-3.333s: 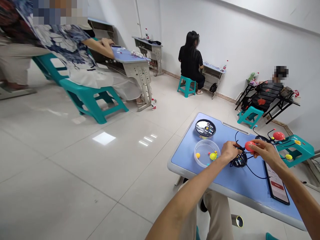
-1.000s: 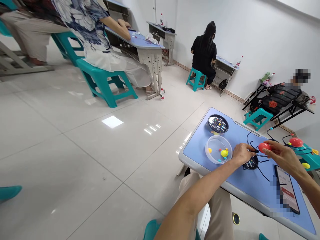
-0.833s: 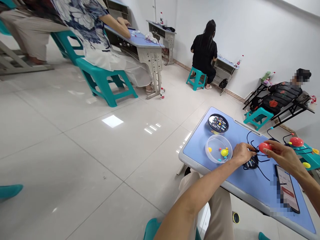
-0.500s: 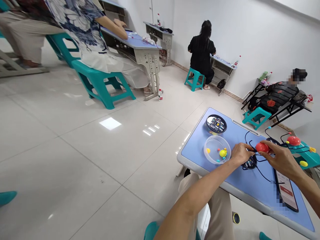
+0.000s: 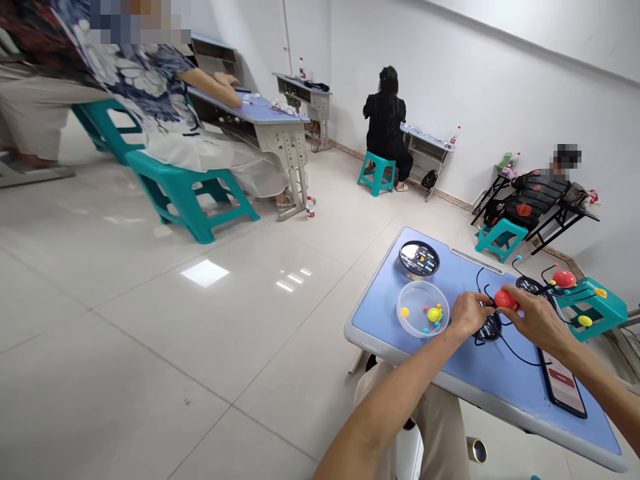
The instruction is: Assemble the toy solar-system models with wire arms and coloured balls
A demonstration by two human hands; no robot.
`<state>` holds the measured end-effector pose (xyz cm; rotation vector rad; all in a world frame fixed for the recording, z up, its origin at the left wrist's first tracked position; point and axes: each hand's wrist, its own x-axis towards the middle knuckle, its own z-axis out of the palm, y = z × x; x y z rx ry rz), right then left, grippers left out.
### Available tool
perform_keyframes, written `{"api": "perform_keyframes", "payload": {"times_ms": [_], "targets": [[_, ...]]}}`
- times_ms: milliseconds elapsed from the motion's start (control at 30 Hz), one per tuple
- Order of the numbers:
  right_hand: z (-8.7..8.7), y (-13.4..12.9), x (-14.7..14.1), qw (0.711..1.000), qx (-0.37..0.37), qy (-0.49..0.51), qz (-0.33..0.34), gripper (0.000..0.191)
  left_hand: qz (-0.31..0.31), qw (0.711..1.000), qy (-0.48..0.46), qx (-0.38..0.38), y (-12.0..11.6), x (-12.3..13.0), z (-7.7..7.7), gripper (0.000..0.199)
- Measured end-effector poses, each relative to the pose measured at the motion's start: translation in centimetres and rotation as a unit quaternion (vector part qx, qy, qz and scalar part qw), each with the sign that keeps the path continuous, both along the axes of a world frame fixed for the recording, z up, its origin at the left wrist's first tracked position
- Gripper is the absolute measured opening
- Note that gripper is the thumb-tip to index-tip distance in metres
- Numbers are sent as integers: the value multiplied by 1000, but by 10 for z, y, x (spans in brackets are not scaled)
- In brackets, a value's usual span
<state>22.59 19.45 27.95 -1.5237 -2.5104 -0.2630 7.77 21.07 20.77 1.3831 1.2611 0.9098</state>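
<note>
My left hand (image 5: 467, 315) grips thin black wire just above a small round black base (image 5: 489, 328) on the blue desk (image 5: 480, 380). My right hand (image 5: 537, 323) is shut on a red plastic ball (image 5: 505, 299), which is joined to the wire. Looped black wire (image 5: 515, 355) curves over the desktop below the hands. Left of them lies a clear plastic dish (image 5: 423, 309) holding a yellow ball and small coloured beads. Behind it is a round black lid (image 5: 419, 259). A phone (image 5: 563, 383) lies near my right forearm.
A teal stool (image 5: 590, 310) at the desk's right holds a second red ball (image 5: 564, 279) on black wires. Seated people work at other desks: one in a floral top (image 5: 145, 87), one in black (image 5: 385, 113), one in a quilted jacket (image 5: 537, 193).
The view has swung, shifting the room and desk in frame. My hands stay close together, the right still on the red ball and the left on the wire.
</note>
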Motion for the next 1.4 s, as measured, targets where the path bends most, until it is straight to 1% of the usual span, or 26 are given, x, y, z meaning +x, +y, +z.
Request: {"api": "perform_keyframes", "payload": {"times_ms": [133,200,300,400,600,700,800,867,900,967,1033,1100,1167,1200,1300,1400], "targets": [[0,-1,-2,1000,-16,-8,2,26,6,1000,8,9,0,0,-2,23],[-1,0,-1,1000,-22,-17,7,27,7,1000,11,14,-1,0,-2,22],[-5,2,3,999,-28,-28,12,34,6,1000,17,20,-1,0,-2,23],[-9,2,5,1000,-25,-17,6,43,3,999,25,25,-3,0,0,24],[-15,1,5,1000,-14,11,6,48,12,998,49,42,-7,-2,1,27],[-9,0,6,1000,0,-1,10,50,28,995,68,66,-14,-11,7,28],[7,-6,2,999,50,-2,-4,49,46,989,88,107,-26,-29,21,26],[20,-14,-9,997,79,23,-13,42,54,984,98,136,-34,-47,31,24],[25,-18,-19,996,81,42,-6,37,57,982,101,151,-38,-57,36,23],[33,-26,-43,997,28,64,36,28,78,975,111,175,-44,-80,42,23],[35,-31,-73,996,-45,41,63,22,138,957,131,219,-50,-104,42,23],[31,-32,-102,993,-103,-24,56,19,184,942,139,243,-55,-125,38,24],[21,-30,-126,982,-149,-102,49,19,199,936,144,253,-61,-140,32,25],[15,-29,-136,979,-159,-115,49,19,204,936,141,251,-64,-146,28,25],[-2,-24,-153,974,-178,-132,43,19,202,939,124,249,-72,-154,21,27],[-16,-22,-159,971,-193,-133,40,21,201,939,111,254,-78,-156,17,30]]}}
